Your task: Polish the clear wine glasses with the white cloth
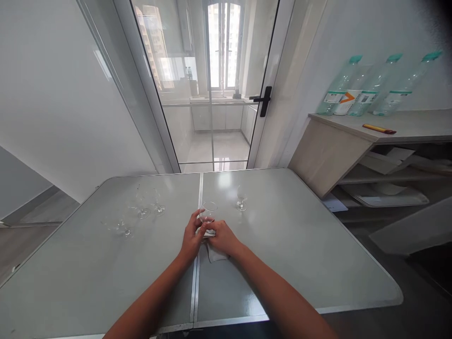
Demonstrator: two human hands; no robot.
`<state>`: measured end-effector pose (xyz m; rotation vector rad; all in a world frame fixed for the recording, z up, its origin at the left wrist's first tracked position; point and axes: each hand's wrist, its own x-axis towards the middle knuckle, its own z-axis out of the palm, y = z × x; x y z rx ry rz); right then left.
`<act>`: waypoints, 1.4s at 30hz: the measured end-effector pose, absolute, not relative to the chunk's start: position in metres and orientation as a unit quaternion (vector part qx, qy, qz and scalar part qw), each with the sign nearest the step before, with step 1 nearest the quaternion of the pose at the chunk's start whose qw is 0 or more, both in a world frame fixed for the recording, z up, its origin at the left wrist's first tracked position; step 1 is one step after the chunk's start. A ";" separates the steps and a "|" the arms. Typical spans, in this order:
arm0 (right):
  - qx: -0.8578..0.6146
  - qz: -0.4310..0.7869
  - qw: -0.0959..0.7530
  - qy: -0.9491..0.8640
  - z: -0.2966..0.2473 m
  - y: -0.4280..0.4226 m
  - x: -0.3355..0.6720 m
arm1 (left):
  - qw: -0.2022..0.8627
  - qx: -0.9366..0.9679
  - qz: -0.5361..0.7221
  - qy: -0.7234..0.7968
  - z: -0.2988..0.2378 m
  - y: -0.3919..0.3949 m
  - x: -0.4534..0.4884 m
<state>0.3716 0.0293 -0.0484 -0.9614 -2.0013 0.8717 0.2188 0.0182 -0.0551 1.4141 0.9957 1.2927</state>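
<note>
My left hand (192, 235) is closed around a clear stemmed glass (209, 207), which stands upright above the table's middle seam. My right hand (222, 237) is closed on a white cloth (217, 254), pressing it against the lower part of the glass. The cloth's loose end hangs below my right hand. The glass's stem and foot are mostly hidden by my fingers and the cloth. Beyond my right hand, a second stemmed glass (241, 203) stands alone on the table.
Several clear stemmed glasses (143, 213) are on the left half of the grey table (282, 263). At the right, a wooden shelf unit (339, 150) carries plastic bottles (367, 94) and a yellow-red packet (378, 129). A glass door (229, 132) is behind the table.
</note>
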 end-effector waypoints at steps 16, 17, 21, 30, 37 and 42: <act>-0.393 0.490 0.597 -0.499 -0.023 0.030 0.386 | 0.185 0.677 0.519 0.487 -0.053 0.024 0.196; -0.397 0.455 0.631 -0.486 -0.021 0.030 0.386 | 0.164 0.697 0.504 0.484 -0.054 0.023 0.197; -0.417 0.354 0.654 -0.523 -0.016 0.031 0.391 | 0.110 0.746 0.466 0.462 -0.057 0.021 0.199; -0.352 0.357 0.523 -0.689 -0.020 0.037 0.409 | 0.012 0.775 0.440 0.453 -0.059 0.015 0.196; -0.347 0.394 0.574 -0.628 -0.023 0.039 0.410 | -0.068 0.796 0.411 0.438 -0.052 0.018 0.197; -0.320 0.422 0.526 -0.666 -0.018 0.036 0.418 | -0.073 0.794 0.416 0.438 -0.054 0.016 0.194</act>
